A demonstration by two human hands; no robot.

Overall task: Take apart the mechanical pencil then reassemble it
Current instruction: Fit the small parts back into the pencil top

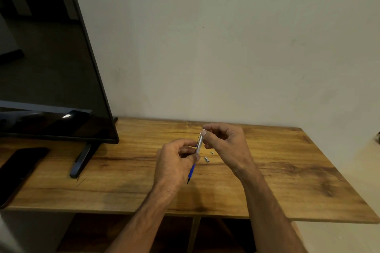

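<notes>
My left hand (174,162) grips the mechanical pencil (198,146) around its middle, above the wooden table (287,170). The pencil has a silver upper barrel and a blue grip, and its dark tip points down toward me. My right hand (224,141) has its thumb and forefinger pinched at the pencil's top end; what they hold there is too small to tell. Two small loose parts lie on the table just right of the pencil: a silver cap (207,159) and a tiny piece (212,152).
A large dark TV screen (51,68) stands at the left on a black foot (81,160). A black phone (18,168) lies at the table's left end. A pale wall rises behind the table, and the table's front edge runs below my forearms.
</notes>
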